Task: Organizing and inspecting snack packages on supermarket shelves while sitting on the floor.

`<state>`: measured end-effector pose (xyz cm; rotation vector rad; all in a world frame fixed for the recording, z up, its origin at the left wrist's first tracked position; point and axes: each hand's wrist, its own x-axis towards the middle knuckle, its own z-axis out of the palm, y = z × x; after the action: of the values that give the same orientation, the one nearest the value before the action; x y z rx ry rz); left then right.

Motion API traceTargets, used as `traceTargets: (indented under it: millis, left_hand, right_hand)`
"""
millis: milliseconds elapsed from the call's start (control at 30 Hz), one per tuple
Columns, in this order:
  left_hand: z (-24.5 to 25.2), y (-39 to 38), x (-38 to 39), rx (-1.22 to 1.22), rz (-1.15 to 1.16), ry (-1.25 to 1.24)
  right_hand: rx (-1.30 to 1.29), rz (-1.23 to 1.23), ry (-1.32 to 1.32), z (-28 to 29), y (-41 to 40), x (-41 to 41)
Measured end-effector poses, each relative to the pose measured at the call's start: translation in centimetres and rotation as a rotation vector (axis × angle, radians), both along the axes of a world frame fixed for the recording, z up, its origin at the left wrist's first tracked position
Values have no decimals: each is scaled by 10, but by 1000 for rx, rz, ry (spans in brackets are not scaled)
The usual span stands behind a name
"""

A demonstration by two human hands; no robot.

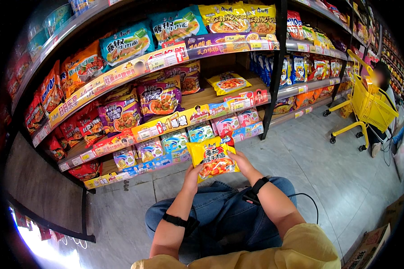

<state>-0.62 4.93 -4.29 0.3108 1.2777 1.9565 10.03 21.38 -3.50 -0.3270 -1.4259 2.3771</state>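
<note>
Between both hands I hold a yellow packet of instant noodles (215,158) by its two sides, above my lap. My left hand (192,175) grips its left edge, and my right hand (242,163) has its right edge, thumb on the front. A similar yellow packet (229,83) lies flat on the wooden middle shelf (195,99) ahead. To its left stand purple noodle packets (159,95) and red ones (91,124). Teal packets (126,43) and yellow ones (224,18) line the shelf above. Small pastel boxes (174,140) sit on the bottom shelf.
A yellow shopping cart (373,101) stands on the grey tiled floor (289,148) at right, with a person (382,77) behind it. A black shelf post (278,67) divides the racks. Cardboard boxes (370,247) lie at lower right. A black cable (314,201) curves beside my right knee.
</note>
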Motion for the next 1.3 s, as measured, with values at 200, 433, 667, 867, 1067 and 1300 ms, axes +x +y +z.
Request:
traceTargets:
  millis: [200, 433, 667, 867, 1067, 1300]
  left_hand:
    - [-3, 0, -1, -1, 7, -20]
    - [-2, 0, -1, -10, 3, -1]
    - [-4, 0, 0, 21, 5, 3]
    - [-6, 1, -4, -8, 10, -20]
    - [-6, 4, -4, -12, -3, -8]
    - [-20, 2, -6, -12, -31, 8]
  right_hand:
    - [31, -2, -7, 4, -2, 2]
    - [35, -19, -12, -3, 1, -1]
    - [35, -19, -5, -2, -1, -1]
    - [17, -1, 12, 2, -1, -2]
    - [14, 7, 3, -4, 4, -3]
    - [25, -10, -15, -11, 1, 1]
